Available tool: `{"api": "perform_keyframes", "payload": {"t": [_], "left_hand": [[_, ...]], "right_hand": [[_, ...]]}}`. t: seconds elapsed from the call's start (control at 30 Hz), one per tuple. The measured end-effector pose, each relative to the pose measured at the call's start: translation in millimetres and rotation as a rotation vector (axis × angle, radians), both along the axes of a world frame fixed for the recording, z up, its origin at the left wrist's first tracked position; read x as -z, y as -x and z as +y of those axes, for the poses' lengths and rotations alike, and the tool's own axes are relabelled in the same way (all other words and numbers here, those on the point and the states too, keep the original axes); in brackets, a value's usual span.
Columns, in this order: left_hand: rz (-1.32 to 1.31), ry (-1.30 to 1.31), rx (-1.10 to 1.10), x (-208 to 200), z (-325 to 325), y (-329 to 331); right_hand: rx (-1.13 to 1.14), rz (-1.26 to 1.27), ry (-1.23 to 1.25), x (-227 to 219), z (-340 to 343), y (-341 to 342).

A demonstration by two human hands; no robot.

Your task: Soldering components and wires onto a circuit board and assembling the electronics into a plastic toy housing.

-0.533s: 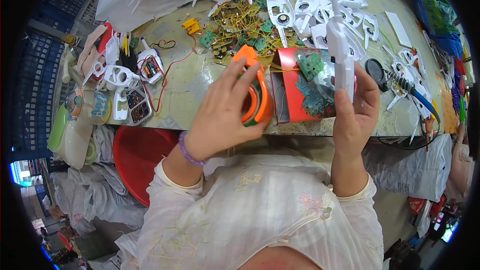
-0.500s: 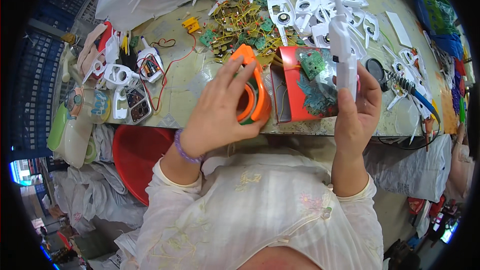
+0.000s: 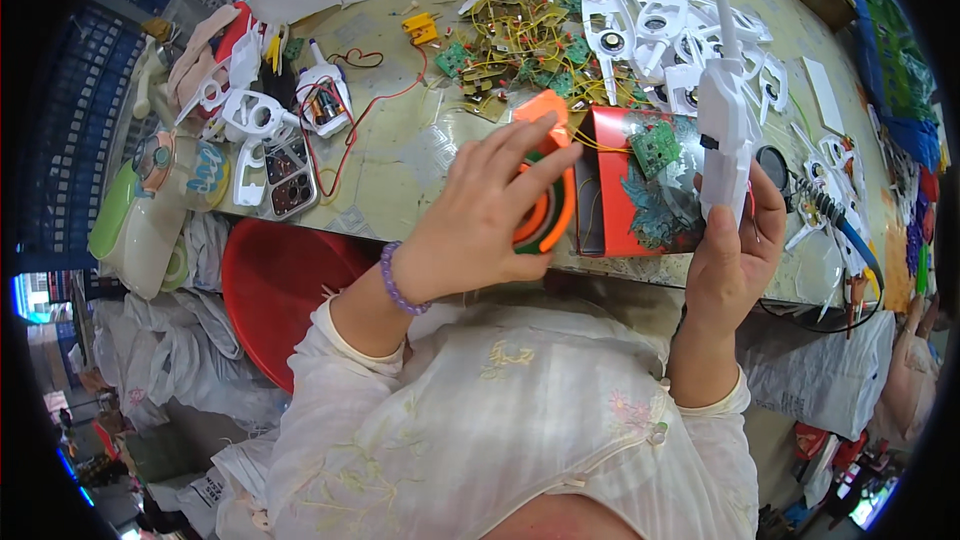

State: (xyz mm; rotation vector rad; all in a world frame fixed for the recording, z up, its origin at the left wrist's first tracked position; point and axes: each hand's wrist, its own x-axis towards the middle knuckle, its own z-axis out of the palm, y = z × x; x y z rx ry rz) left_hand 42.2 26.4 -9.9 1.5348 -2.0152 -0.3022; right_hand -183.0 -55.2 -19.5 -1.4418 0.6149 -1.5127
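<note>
My left hand (image 3: 487,195) lies over an orange tape dispenser (image 3: 548,108) at the table's front edge, thumb low and fingers across its top. A roll shows inside its frame, partly hidden by the hand. My right hand (image 3: 738,245) grips a white plastic casing (image 3: 722,130) by its lower end, its long thin tip pointing up. Between the hands stands a red box (image 3: 618,180), open toward the left. A green circuit board (image 3: 655,148) and a dark green leafy picture show on its front, and yellow wires come out beside it.
Behind lie a heap of wired circuit boards (image 3: 510,40) and a pile of white casings (image 3: 650,25). A yellow connector (image 3: 421,28) with red wire lies left of them. A blue-handled tool with a coiled guard (image 3: 820,180) is at right. A red basin (image 3: 260,290) sits below the table's left side.
The view has swung so that the table's things sit farther right in the picture. Both hands keep hold of the same things, with little change in their grip.
</note>
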Motion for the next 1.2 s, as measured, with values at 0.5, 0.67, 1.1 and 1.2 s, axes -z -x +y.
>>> {"api": "perform_keyframes", "payload": {"t": [0.5, 0.67, 1.1, 1.2], "left_hand": [[1.058, -0.043, -0.077, -4.4, 14.2, 11.4], [1.167, 0.124, -0.15, 4.1, 11.2, 16.9], [0.206, 0.25, -0.372, 11.5, 5.7, 7.4], [0.107, 0.27, -0.395, 12.4, 7.8, 4.4]], "right_hand": [[0.176, 0.63, 0.72, -7.4, 38.8, -34.6], [0.171, 0.682, 0.728, -1.4, 49.0, -47.7], [0.062, 0.88, 0.667, 2.5, 47.2, -30.3], [0.112, 0.82, 0.649, -1.4, 37.4, -17.4]]}}
